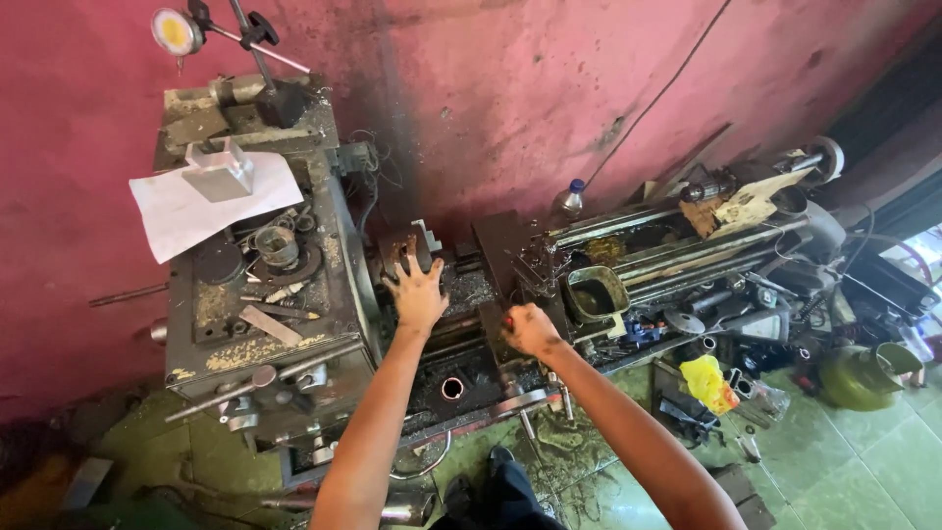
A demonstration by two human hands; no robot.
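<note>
Left hand (pixel 418 292) spread flat, fingers wide, on the lathe chuck (pixel 404 250) | right hand (pixel 530 329) fisted around a red-tipped handle on the carriage (pixel 510 265) | setup looks underway, no cutting visible yet

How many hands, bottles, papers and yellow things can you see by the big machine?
Hands: 2, the left hand on the chuck and the right hand closed on a red handle
Bottles: 1, the plastic bottle
White papers: 1, the paper sheet
Yellow things: 2, the dial gauge and the yellow bag
Total: 6
</note>
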